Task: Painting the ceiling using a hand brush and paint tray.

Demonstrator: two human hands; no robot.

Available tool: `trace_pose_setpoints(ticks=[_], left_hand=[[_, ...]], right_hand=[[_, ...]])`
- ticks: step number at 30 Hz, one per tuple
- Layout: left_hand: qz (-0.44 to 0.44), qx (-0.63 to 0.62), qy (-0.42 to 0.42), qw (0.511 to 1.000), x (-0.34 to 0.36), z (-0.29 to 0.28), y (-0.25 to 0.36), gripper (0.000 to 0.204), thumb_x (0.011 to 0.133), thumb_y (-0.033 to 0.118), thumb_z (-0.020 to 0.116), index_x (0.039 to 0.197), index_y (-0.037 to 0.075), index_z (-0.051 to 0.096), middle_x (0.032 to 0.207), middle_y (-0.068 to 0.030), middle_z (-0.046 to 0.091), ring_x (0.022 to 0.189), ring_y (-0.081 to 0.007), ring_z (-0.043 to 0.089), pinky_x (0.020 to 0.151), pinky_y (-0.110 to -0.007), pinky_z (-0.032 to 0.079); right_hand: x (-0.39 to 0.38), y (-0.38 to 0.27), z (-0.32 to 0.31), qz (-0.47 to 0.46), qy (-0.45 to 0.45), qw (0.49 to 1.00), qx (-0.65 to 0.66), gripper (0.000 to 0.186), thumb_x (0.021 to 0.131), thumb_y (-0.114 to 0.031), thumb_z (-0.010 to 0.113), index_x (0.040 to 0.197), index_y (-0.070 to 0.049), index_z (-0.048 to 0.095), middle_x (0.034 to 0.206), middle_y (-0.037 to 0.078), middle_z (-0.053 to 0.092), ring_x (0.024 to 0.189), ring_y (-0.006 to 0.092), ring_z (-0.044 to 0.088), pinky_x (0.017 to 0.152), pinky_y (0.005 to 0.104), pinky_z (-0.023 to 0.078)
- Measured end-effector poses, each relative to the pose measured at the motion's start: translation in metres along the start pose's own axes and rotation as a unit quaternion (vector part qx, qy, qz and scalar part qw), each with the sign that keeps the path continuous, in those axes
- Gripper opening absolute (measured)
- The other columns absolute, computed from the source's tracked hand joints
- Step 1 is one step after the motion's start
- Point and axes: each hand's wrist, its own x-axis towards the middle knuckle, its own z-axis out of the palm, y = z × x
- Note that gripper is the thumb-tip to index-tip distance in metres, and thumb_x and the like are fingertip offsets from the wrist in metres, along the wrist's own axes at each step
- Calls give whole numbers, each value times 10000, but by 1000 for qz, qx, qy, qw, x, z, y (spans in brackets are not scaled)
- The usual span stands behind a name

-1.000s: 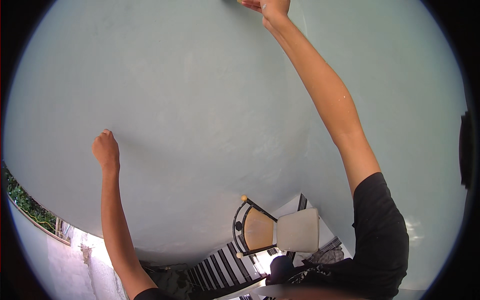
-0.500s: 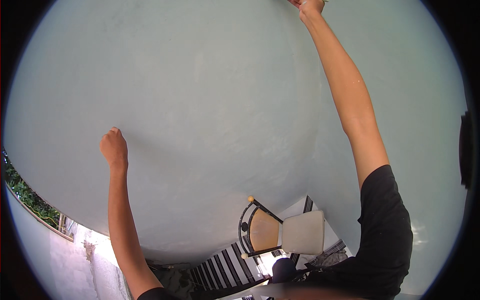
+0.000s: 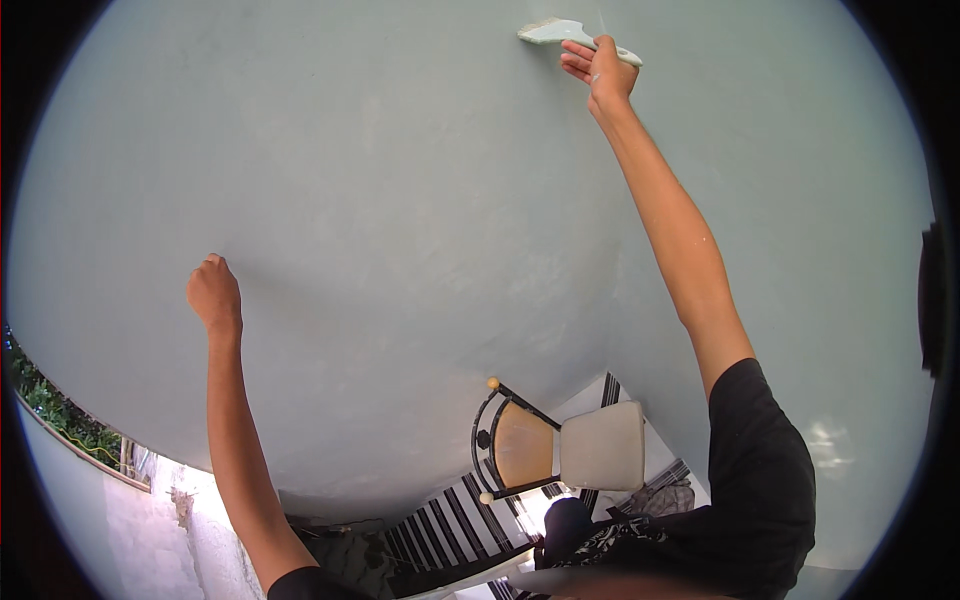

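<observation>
A: Where's the white brush (image 3: 555, 33)?
B: In the right hand (image 3: 613, 75), near the top of the view. Thumb and palm pinch the handle, other fingers extended (bristles point left, by the pale wall (image 3: 380, 190); I can't tell if they touch).
A: And the left hand (image 3: 214, 292)?
B: Curled into a fist before the wall (whether anything is inside, I can't tell).
A: What differs from half a second ago?
B: The right hand is lower, so the brush shows whole instead of mostly beyond the upper edge. The left hand has barely shifted.
</observation>
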Motion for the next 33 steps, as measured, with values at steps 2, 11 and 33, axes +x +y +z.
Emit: trace_pose_setpoints(ticks=[2, 11, 33], left_hand=[[-8, 1, -6, 1000, 1, 0, 2, 175, 797, -9, 595, 660, 84, 540, 601, -52, 602, 584, -190, 626, 474, -281, 493], [-1, 18, -5, 1000, 0, 0, 5, 193, 794, -15, 591, 643, 90, 532, 581, -48, 590, 571, -185, 622, 462, -274, 487], [-19, -27, -22, 999, 3, -7, 3, 121, 809, 16, 568, 704, 65, 600, 703, -96, 660, 664, -253, 671, 534, -330, 533]], right_hand=[[7, -25, 19, -22, 9, 1000, -6, 249, 911, -160, 459, 991, 66, 528, 808, 149, 691, 609, 174, 647, 630, 306, 573], [27, -95, 45, -155, -268, 845, -435, 321, 895, -176, 532, 736, 85, 630, 670, 122, 660, 565, 173, 639, 554, 300, 550], [-4, 0, -85, -178, -331, 796, -474, 317, 914, -278, 514, 761, -15, 603, 609, 29, 595, 529, 108, 581, 551, 274, 468]])
